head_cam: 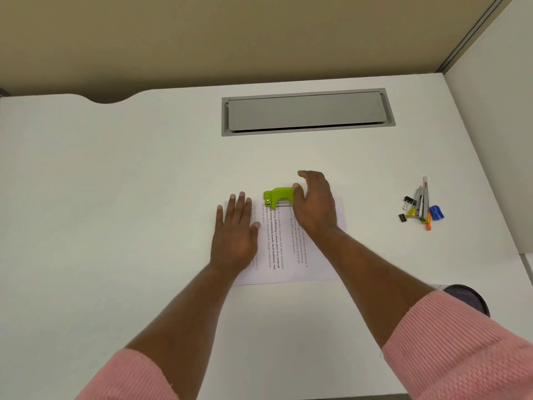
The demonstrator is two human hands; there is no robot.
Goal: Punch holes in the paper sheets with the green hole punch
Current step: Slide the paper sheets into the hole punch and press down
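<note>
A stack of printed paper sheets [285,249] lies on the white desk [115,183] in front of me. The green hole punch [277,197] sits on the far edge of the sheets, its jaw over the paper. My left hand [235,229] lies flat with straight fingers on the left part of the sheets. My right hand [315,206] is at the right side of the punch, fingers relaxed and spread, thumb touching the punch's right end. It hides that end of the punch.
A grey cable hatch [307,112] is set into the desk at the back. At the right lies a small pile of stationery [422,204]: binder clips, a stapler, an eraser, markers. A beige partition stands behind the desk.
</note>
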